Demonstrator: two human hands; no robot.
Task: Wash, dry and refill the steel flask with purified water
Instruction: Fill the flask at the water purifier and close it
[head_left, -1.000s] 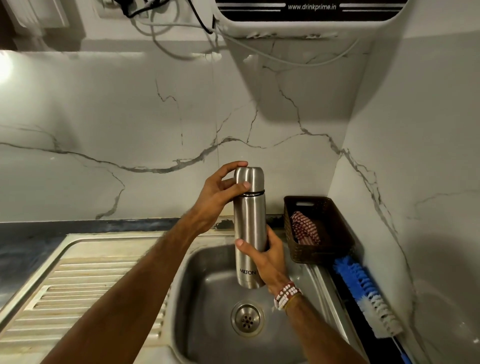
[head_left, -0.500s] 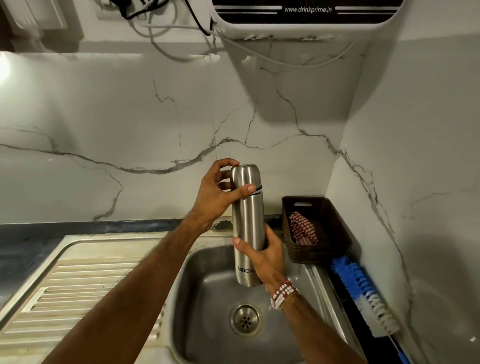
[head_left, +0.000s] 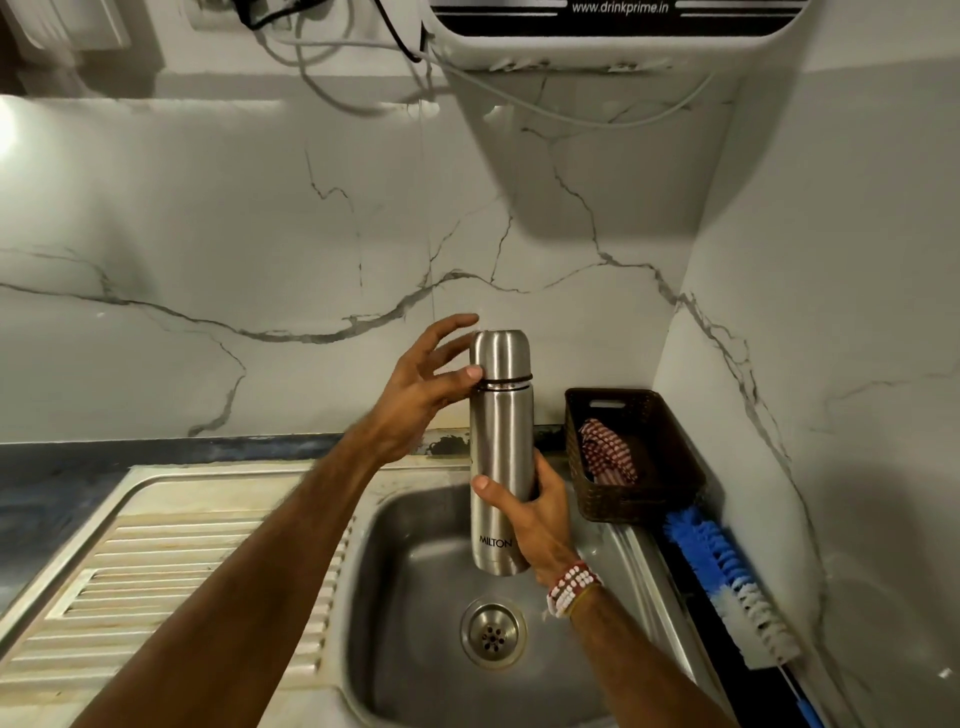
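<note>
Steel flask (head_left: 501, 457) held upright over the sink basin (head_left: 415, 597), cap on.

It is a slim brushed-steel cylinder with a domed cap (head_left: 500, 358) seated on top and a thin dark ring at the seam between cap and body (the lettering MILTON reads near the base). The right hand (head_left: 535, 514) grips the lower half of the body from the right side, thumb across the front. The left hand (head_left: 421, 395) is at the cap's left side, its thumb touching the seam and its fingers spread loosely beside the dome. The base hangs clear of the basin floor, above the drain.
</note>
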